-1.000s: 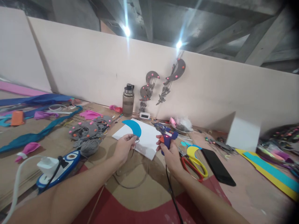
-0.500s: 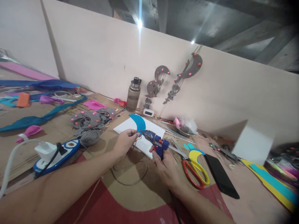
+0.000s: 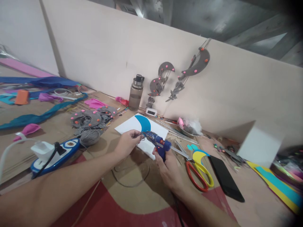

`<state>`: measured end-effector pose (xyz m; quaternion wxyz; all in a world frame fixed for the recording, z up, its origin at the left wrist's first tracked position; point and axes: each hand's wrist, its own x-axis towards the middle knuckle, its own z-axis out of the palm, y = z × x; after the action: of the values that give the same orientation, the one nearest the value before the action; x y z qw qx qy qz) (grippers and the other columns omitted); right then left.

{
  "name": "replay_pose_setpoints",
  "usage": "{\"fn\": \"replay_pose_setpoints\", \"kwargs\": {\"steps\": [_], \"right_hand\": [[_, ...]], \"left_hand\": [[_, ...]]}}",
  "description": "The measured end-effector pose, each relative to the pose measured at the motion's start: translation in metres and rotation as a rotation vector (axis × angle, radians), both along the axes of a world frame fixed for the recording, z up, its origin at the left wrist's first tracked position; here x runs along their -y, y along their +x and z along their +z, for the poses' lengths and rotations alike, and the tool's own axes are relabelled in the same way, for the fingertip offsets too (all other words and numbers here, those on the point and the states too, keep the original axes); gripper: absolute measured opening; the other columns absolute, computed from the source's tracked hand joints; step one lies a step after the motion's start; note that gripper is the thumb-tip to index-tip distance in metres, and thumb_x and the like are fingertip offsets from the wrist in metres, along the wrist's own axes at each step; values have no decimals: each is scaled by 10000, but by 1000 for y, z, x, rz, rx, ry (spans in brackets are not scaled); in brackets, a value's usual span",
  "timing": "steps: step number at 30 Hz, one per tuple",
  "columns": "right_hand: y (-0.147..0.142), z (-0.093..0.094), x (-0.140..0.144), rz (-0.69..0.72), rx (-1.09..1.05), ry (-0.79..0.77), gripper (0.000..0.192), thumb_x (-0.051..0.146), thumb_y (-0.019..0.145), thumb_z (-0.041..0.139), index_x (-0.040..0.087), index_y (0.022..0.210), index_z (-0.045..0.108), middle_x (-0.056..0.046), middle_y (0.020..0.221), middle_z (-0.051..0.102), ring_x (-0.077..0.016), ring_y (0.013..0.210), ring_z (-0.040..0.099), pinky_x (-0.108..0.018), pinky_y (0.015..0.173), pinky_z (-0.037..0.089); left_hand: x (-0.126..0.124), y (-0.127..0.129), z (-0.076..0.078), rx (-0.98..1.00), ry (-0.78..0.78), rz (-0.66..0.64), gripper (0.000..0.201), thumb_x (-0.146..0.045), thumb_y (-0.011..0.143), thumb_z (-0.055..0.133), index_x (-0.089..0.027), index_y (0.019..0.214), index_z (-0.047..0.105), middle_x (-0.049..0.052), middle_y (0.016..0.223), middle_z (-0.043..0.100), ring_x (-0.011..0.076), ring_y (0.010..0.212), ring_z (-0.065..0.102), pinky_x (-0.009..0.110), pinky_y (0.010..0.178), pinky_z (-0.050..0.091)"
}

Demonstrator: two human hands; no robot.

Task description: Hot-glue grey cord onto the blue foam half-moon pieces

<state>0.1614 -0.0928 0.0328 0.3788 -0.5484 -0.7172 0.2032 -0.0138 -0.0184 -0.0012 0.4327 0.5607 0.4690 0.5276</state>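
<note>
So the biggest thing here is a smooth, cream-coloured wall panel (image 3: 94, 47), then brown cardboard (image 3: 139, 201) over the table with a curved dark-red area. On that there's a flat white sheet (image 3: 126, 126). Near the wall stands a see-through smoky bottle (image 3: 135, 97), and by the right forearm lie scissors (image 3: 194, 161), blades parted, one loop red, one yellow. Right hand (image 3: 170, 171) has its fingers curled round the grip of a chunky blue plastic glue gun (image 3: 162, 145), clear stick poking out the back, nozzle right by the left fingertips. Left hand (image 3: 127, 143) is pinched nearly closed on a bit of thin grey cord (image 3: 132, 186), which also loops on the cardboard. The blue crescent (image 3: 144, 123), flat and matte, lies on the sheet, its lower end at those fingertips. Smallest solid lump: a fuzzy grey yarn ball (image 3: 90, 138).
</note>
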Motion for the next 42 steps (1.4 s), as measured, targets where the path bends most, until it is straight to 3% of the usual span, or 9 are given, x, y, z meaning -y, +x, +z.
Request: {"fn": "replay_pose_setpoints", "kwargs": {"steps": [15,29,42], "right_hand": [[-4,3,-1,-3,31,61,235,286,869,436,208,1058,552,-63,970,649,-196,870,601,-316,806,472],[-4,1,-2,-25,93,73,297,275,879,427,198,1141,541,-84,1069,646,-200,951,608,-335,870,468],[-4,3,0,-9,83,57,302,257,876,418,194,1142,548,-89,1119,634,-203,1016,591,-345,915,446]], "left_hand": [[1,-1,4,-95,63,61,201,-347,721,592,-148,716,620,-6,631,584,119,606,493,225,586,368],[-2,-3,2,-52,45,84,237,-381,719,597,-153,759,649,7,666,627,127,605,528,223,573,392],[-1,-3,9,38,-23,82,271,-411,691,622,-151,764,638,-7,606,602,120,531,517,234,542,398]]}}
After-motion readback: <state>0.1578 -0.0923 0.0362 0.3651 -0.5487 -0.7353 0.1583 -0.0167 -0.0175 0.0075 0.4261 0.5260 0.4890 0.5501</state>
